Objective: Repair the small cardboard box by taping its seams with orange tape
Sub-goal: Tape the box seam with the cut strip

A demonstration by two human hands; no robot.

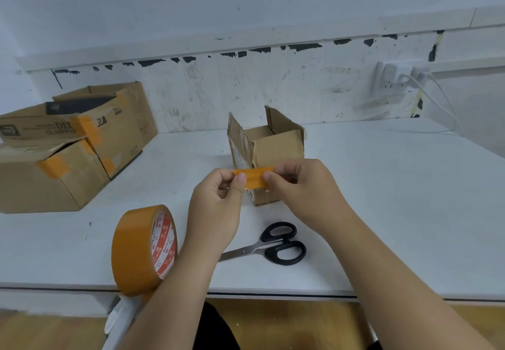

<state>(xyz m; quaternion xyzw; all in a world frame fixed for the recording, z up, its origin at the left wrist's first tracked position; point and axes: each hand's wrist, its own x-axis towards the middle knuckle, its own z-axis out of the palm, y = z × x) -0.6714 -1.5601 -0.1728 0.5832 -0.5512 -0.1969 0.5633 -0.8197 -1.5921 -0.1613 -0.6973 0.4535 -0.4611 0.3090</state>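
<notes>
The small cardboard box (266,155) stands open-topped near the middle of the white table (382,199), its flaps up, the left flap's edge torn and ragged, the brown corrugated walls dull and creased. Just in front of it, above the tabletop, a short strip of orange tape (254,178) is held stretched flat between both hands: the left hand (218,199) pinches its left end with thumb and fingers, and the right hand (303,185) pinches its right end the same way. The strip is glossy and slightly wrinkled, and it overlaps the box's front wall from where I stand; I cannot tell whether it touches the cardboard.

Closer to the table's near edge lies a pair of scissors (273,244), black loop handles to the right, steel blades closed and pointing left under the left forearm. To the left of them the roll of orange tape (142,251) stands on its rim right at the near edge, its red-and-white printed core facing right.

Far left, two larger cardboard boxes (68,158) sit together, patched with orange tape at their corners. The tabletop is smooth and matte, with open surface to the right of the box. Behind runs a scuffed white wall (273,84) with flaking black marks, a socket and a white cable at the right.
</notes>
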